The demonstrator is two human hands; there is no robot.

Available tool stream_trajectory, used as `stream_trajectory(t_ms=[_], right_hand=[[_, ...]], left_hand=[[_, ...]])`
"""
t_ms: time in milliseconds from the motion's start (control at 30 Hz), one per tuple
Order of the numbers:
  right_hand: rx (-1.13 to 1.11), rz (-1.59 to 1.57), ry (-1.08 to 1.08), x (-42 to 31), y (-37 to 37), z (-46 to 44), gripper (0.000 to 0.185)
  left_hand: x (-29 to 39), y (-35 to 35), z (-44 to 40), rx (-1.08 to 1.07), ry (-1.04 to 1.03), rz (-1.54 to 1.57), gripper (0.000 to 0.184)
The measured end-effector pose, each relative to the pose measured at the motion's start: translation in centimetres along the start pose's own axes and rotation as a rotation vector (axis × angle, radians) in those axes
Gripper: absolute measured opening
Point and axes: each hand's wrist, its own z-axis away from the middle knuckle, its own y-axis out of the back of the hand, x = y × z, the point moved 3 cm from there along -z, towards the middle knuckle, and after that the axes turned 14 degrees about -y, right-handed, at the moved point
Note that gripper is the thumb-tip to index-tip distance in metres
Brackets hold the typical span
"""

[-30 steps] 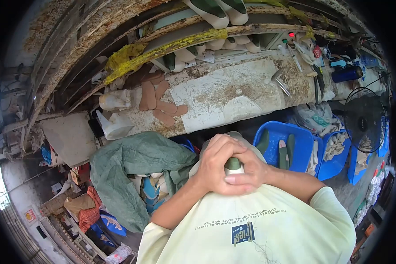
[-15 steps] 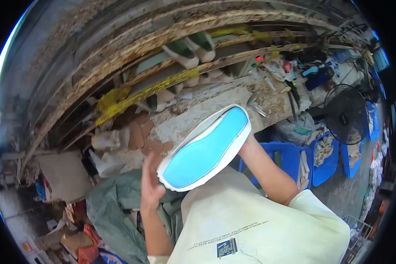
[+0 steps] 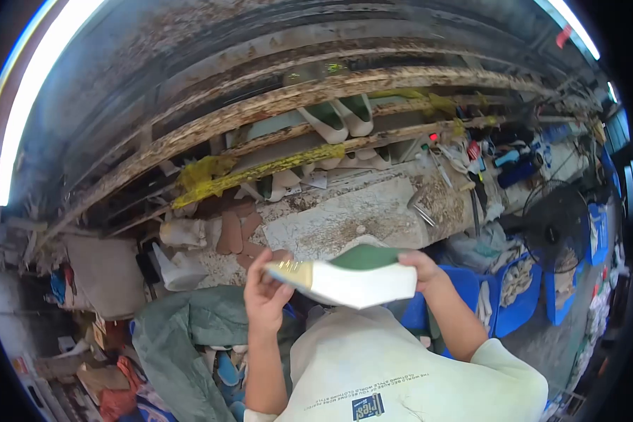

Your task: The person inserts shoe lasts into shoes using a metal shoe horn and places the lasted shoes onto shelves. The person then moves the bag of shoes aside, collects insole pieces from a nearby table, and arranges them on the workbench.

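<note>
A white shoe (image 3: 362, 283) is held up in front of my chest, turned side-on, with green lining showing along its upper edge. Its left end has a shiny tan part. My left hand (image 3: 266, 299) grips that end, thumb in front and fingers around it. At the other end my right hand (image 3: 423, 271) is closed on the shoe. The blue sole face seen earlier is mostly hidden now. Below my left forearm, several pieces with blue soles (image 3: 228, 369) lie beside a green cloth (image 3: 169, 337).
Behind the shoe is a worn workbench (image 3: 330, 221) with brown insole-shaped pieces (image 3: 232, 232) and a metal tool (image 3: 422, 214). Shelves above hold white shoes with green lining (image 3: 323, 123). To the right stand blue bins (image 3: 517, 313) and a black fan (image 3: 552, 225).
The shoe has been lowered and turned from its blue underside to its side. My left hand, open beside it before, now grips one end. The view has tilted upward.
</note>
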Motion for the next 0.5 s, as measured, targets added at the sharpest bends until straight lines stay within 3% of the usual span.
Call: stream_trajectory(t_ms=[33, 67, 100, 167, 233, 367, 400, 500], right_hand=[[0.135, -0.089, 0.024, -1.5, -1.5, 0.9, 0.045], [0.046, -0.048, 0.153, -2.4, -0.6, 1.3, 0.040], [0.052, -0.018, 0.366, -1.3, 4.7, 1.8, 0.040], [0.391, -0.198, 0.606, -3.0, -2.5, 2.7, 0.035], [0.377, -0.123, 0.783, -8.6, 0.5, 3.1, 0.043], [0.605, 0.159, 0.919, -25.3, 9.8, 0.8, 0.046], [0.796, 0.288, 0.985, -27.4, 8.6, -1.0, 0.053], [0.967, 0.465, 0.891, -32.0, 7.6, -6.7, 0.062]], left_hand=[[-0.3, -0.9, -0.1, 0.041, -0.025, 0.045, 0.070], [-0.5, -1.1, 0.1, 0.082, -0.052, 0.090, 0.070], [-0.7, -0.4, 0.9, -0.044, -0.128, 0.026, 0.065], [-2.1, 3.9, 6.6, -0.006, 0.035, -0.060, 0.060], [-3.8, 6.7, 10.7, 0.008, 0.280, -0.245, 0.046], [-3.8, 12.4, 20.9, 0.224, 0.262, -0.655, 0.035], [-3.2, 13.6, 23.3, 0.293, 0.272, -0.743, 0.031], [-2.6, 19.2, 28.7, 0.659, 0.268, -0.836, 0.019]])
